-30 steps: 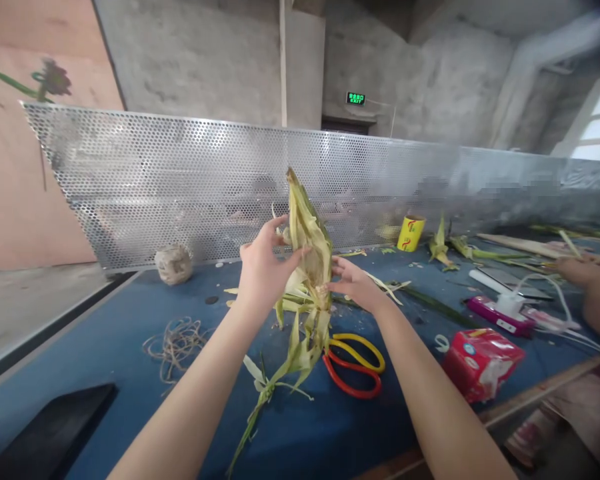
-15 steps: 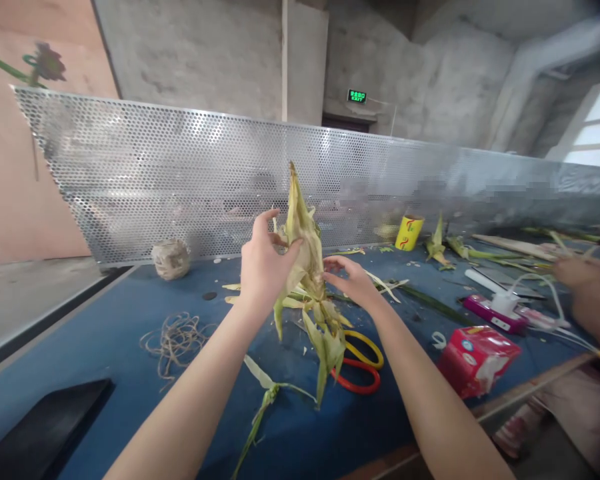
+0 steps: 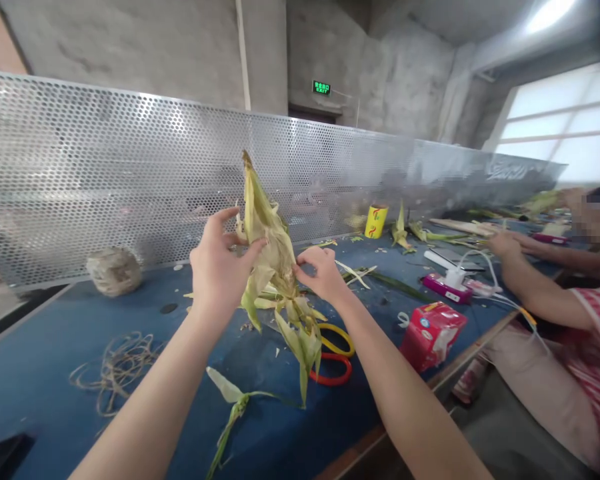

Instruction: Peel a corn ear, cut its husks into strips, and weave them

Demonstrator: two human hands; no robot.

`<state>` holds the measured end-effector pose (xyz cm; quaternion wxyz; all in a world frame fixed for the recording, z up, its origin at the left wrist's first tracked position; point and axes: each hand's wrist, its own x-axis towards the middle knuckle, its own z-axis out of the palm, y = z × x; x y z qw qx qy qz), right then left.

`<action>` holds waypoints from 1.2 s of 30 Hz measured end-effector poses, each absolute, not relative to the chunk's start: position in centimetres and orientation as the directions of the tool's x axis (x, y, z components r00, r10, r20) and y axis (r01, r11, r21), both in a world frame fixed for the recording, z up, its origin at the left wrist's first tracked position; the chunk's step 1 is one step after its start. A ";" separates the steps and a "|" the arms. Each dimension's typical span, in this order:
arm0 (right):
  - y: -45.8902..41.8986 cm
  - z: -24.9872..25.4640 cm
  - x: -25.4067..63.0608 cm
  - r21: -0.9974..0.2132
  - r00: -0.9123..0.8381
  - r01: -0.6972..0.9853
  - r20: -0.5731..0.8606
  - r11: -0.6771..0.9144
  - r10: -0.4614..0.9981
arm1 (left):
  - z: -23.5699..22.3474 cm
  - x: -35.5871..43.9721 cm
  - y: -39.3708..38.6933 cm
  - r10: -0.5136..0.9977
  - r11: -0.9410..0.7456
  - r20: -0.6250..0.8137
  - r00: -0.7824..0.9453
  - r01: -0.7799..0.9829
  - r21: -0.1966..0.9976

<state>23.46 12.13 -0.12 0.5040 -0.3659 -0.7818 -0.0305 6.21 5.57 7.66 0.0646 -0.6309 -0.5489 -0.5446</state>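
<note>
A bundle of pale yellow-green corn husks (image 3: 274,253) stands upright above the table, its pointed tip up and loose leaves hanging below. My left hand (image 3: 223,260) is curved around its left side, thumb pressed on the front leaves. On the right, lower edge, my right hand (image 3: 323,272) pinches the husk between thumb and finger. Under the hanging leaves lie scissors with one yellow and one red handle loop (image 3: 333,370); their blades are mostly hidden. A knotted green leaf strip (image 3: 236,408) lies nearer to me.
Tangled twine (image 3: 117,370) and a wrapped ball (image 3: 114,272) lie left. A red tissue pack (image 3: 433,333), a purple power strip (image 3: 447,290) and a yellow can (image 3: 375,221) stand right. A perforated metal screen (image 3: 180,180) runs behind. Another person's arm (image 3: 540,280) works at far right.
The view has turned to the right, so the table things sit further left and more of the other person shows. Both my hands keep their hold on the husks.
</note>
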 end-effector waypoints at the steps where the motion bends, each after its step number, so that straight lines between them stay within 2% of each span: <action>1: 12.1 -0.1 23.5 -0.302 -0.225 0.620 0.816 0.724 0.533 | 7.7 6.2 5.6 0.620 -0.388 0.760 -0.196 0.765 0.514; 11: 12.8 0.0 23.9 -0.347 -0.236 0.616 0.775 0.707 0.586 | 7.3 5.5 6.3 0.610 -0.362 0.765 -0.206 0.786 0.501; 15: 12.3 0.1 23.9 -0.240 -0.195 0.712 0.836 0.660 0.514 | 7.2 5.4 6.2 0.594 -0.312 0.767 -0.242 0.810 0.497; 18: 11.7 0.3 23.6 -0.103 -0.302 0.682 0.862 0.724 0.407 | 7.0 5.2 6.3 0.605 -0.314 0.763 -0.228 0.812 0.492; 21: 11.5 0.3 23.2 -0.029 -0.419 0.650 0.820 0.759 0.390 | 6.9 5.1 6.4 0.590 -0.345 0.776 -0.222 0.800 0.491; 24: 11.8 0.1 23.0 -0.007 -0.451 0.673 0.789 0.740 0.418 | 7.0 5.2 6.4 0.597 -0.382 0.767 -0.235 0.757 0.530; 28: 11.8 0.0 23.2 -0.011 -0.409 0.700 0.813 0.714 0.415 | 7.2 5.3 6.1 0.648 -0.421 0.731 -0.212 0.701 0.576; 36: 11.6 0.1 23.4 0.015 -0.434 0.681 0.813 0.732 0.388 | 7.2 5.5 5.9 0.652 -0.456 0.740 -0.165 0.694 0.557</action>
